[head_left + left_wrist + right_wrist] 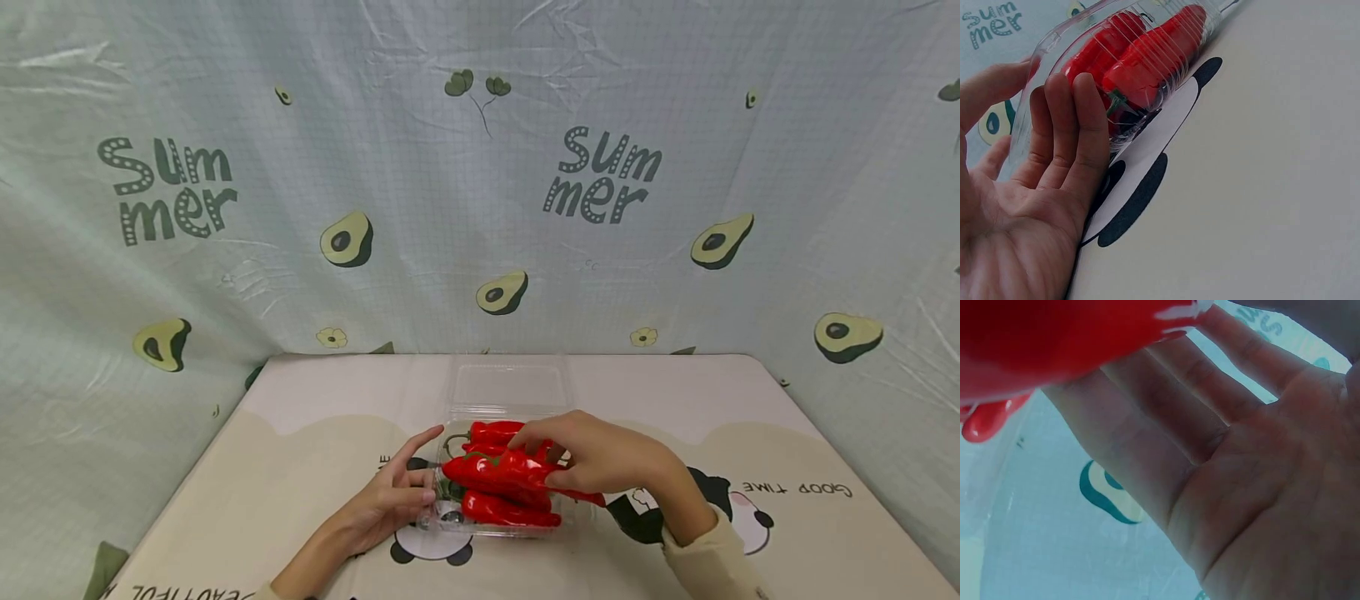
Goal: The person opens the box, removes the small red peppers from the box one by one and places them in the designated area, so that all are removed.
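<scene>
A clear plastic clamshell box [573,521] lies on the table, its lid [510,387] folded back towards the wall. Several glossy red peppers [510,510] fill it, some showing green stems. On top of the pile, my right hand [600,454] holds one red pepper [487,471] between thumb and fingers, at its right end. That pepper looms close in the right wrist view, hiding the fingertips. At the box's left end, my left hand [390,500] rests its fairly straight fingers [1088,125] against the outside of the ribbed wall.
The table [322,450] has a cover printed with pandas and lettering. Behind it hangs a pale curtain [420,167] with avocado and "summer" prints, which also comes down along both sides.
</scene>
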{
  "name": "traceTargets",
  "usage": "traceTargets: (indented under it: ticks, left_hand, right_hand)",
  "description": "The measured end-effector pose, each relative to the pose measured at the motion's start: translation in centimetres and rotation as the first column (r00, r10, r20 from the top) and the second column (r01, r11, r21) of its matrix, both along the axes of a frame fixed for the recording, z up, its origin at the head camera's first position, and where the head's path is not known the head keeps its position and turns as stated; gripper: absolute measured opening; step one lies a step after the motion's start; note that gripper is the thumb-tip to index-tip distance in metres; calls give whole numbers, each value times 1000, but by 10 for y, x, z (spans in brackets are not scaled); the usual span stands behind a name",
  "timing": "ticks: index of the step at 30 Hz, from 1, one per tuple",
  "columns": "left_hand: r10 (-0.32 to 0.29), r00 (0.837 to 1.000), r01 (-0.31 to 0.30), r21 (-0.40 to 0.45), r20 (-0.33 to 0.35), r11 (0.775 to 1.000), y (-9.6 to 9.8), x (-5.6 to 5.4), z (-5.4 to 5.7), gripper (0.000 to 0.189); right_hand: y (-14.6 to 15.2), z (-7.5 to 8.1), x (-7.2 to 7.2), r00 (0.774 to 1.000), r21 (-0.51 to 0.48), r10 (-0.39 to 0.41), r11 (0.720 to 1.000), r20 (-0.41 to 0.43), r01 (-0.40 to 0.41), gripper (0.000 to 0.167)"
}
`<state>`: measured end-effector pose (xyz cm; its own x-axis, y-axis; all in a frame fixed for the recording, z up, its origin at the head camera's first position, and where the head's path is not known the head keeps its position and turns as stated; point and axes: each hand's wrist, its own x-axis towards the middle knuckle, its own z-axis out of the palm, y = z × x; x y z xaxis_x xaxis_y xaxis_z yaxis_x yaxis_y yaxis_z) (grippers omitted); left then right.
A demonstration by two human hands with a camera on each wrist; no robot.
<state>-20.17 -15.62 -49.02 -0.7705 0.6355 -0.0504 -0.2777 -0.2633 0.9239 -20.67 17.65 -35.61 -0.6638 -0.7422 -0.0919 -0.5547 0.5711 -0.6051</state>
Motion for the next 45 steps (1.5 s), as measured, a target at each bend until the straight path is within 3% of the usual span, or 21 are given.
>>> traceTargets:
  ticks: [9, 27, 45]
  left_hand:
    - [5, 1000, -5, -13, 3, 1000, 1, -2, 1, 88]
    - [14, 1000, -14, -31, 18, 999, 3, -4, 2, 87]
    - [13, 1000, -13, -9, 12, 1000, 2, -2, -1, 88]
  right_hand:
    - [16, 7, -4, 1000, -57, -10, 998, -4, 10, 44]
    - [46, 11, -12, 991, -84, -118, 990, -57, 113, 51]
    - [65, 12, -21, 982, -100, -165, 983, -96, 155, 53]
